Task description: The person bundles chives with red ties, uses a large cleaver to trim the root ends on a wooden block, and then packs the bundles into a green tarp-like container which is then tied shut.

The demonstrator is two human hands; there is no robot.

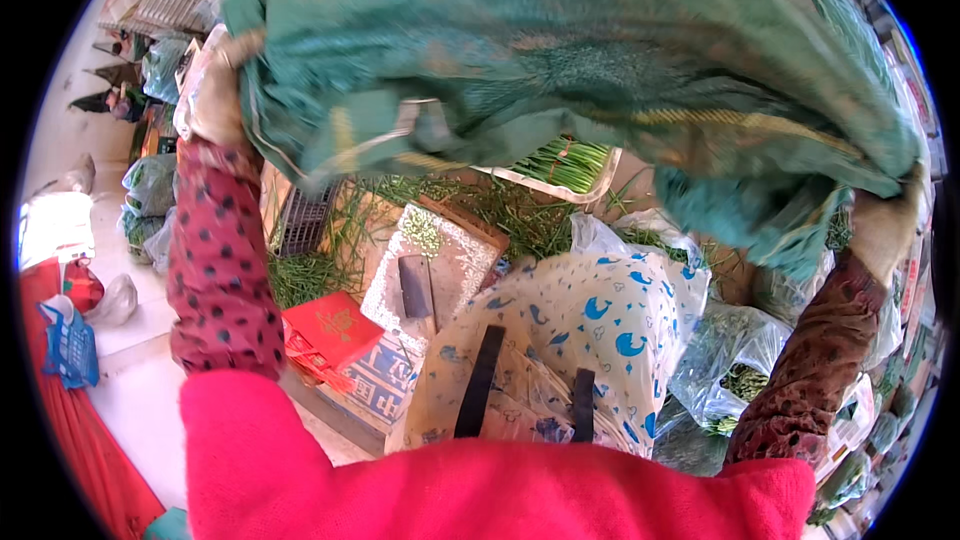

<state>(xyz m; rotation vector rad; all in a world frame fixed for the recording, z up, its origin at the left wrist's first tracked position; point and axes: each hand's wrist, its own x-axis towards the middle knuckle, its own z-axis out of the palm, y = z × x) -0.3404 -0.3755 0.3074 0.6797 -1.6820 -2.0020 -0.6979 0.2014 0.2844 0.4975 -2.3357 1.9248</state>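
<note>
Both arms are stretched forward in dotted sleeve covers, holding up a large green cloth sheet (480, 37) with yellow edging, blurred by motion. My left hand (220, 94) grips its left end, and my right hand (889, 229) grips its right end. Part of each hand's fingers is hidden by the folds. Below the cloth, a cleaver (415, 286) rests on a white-patterned board (390, 266), close to a small heap of chopped green pieces (422, 231). A plastic apron (600, 330) printed with blue whales covers my lap.
Under the cloth, a white tray (592, 193) holds a bundle of green stalks (562, 165). Loose green trimmings (300, 277) litter the floor beside a dark plastic crate (306, 217). A red bag (334, 330) lies left of the board. Clear bags of vegetables (727, 360) stand at right.
</note>
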